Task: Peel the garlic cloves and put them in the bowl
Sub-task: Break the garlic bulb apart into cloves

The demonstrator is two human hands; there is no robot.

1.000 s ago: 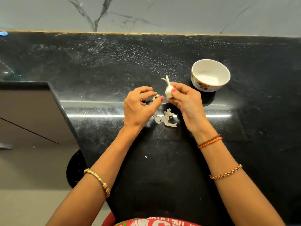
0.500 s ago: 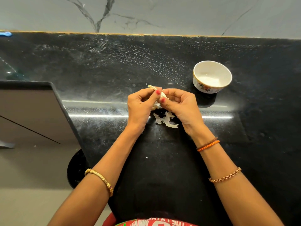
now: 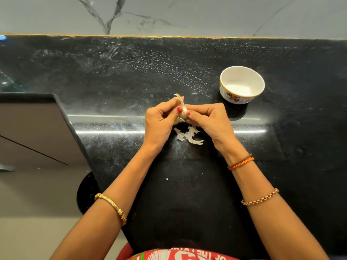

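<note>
Both hands meet over the black worktop, and the garlic clove sits pinched between them, up and to the left of the bowl, near it but clearly apart. The left hand curls round the clove's near side, thumb pressing the skin; the right hand nips the other side with its fingers closed tight on it. A dry papery tail sticks up on the side away from the bowl's foot, and that looks the best place to catch and strip. By my judgement the clove is light and firm, its skin brittle and thin, the bared flesh likely a bit tacky or slick, so a fingertip pinch suits it. Peel scraps lie on the worktop below and left of the bowl, under the hands. Between clove and bowl the worktop lies open. The bowl's white inside shows no clove that I can make out.
</note>
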